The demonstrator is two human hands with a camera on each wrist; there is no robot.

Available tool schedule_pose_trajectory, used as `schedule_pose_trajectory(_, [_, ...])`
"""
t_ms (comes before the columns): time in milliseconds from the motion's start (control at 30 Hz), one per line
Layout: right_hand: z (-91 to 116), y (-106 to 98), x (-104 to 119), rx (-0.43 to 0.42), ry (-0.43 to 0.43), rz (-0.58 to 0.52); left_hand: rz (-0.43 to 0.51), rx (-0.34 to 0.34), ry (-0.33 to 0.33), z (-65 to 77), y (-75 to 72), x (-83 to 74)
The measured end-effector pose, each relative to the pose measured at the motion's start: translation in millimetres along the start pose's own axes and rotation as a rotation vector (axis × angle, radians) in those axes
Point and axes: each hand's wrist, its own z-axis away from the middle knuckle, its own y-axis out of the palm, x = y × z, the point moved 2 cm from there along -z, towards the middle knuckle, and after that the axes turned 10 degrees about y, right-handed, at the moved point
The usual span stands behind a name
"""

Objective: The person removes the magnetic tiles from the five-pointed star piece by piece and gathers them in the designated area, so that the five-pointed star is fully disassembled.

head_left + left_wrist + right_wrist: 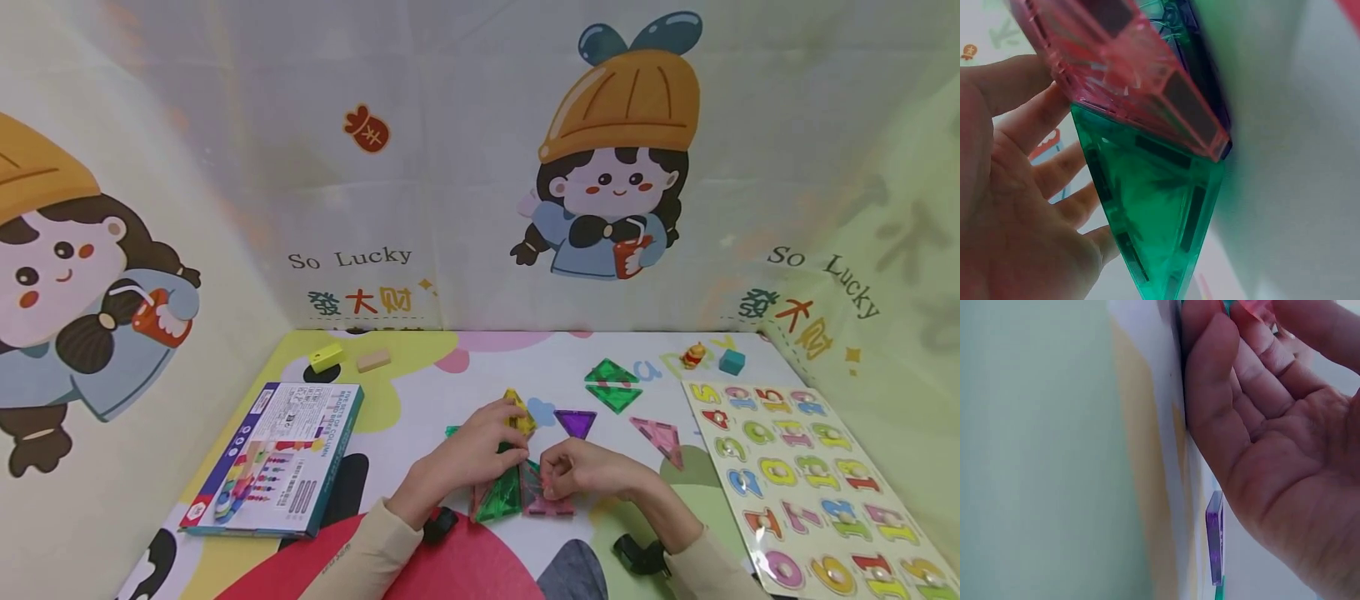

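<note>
My left hand [483,446] reaches over a group of translucent magnetic tiles, its fingers loosely bent alongside. A yellow tile [521,421] stands by its fingertips. On the near side are a green triangular tile [501,498] and pink tiles; in the left wrist view the green tile [1157,194] meets a pink tile [1129,81] edge to edge, with the left thumb at the pink one's side. My right hand [592,468] pinches a pink tile [551,505] at the right of the group. Its fingertips partly hide that tile; only a pink corner [1259,309] shows in the right wrist view.
Beyond the hands lie a purple triangle [575,422], green triangles [613,396] and a pink triangle [662,439]. A boxed toy [281,458] sits left, a number puzzle board [817,483] right. Small blocks [327,357], a figurine [693,356] and a teal cube [732,362] stand at the back.
</note>
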Motion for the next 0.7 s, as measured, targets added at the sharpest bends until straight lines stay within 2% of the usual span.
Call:
schedule_pose_trajectory(167, [1,-2,-1,0.041,-0.018,-0.012,-0.044,0.014,-0.007,0.0,1.4,-1.6])
schedule_pose_trajectory(333, [8,-9,-1,0.034,0.006,0.015,-0.064,0.0,0.005,-1.2,3.3,-1.5])
schedule_pose_trajectory(433, [19,-21,0,-0.02,0.025,0.053,-0.066,-0.006,0.008,-2.3,3.5,-1.9])
schedule_pose_trajectory(567, [40,-47,-1,-0.143,0.071,0.1,-0.062,-0.006,-0.003,-2.4,3.3,-2.3])
schedule_pose_trajectory(700, [63,-71,-8,-0.293,0.186,0.152,-0.056,-0.004,-0.01,-1.5,3.4,-2.0])
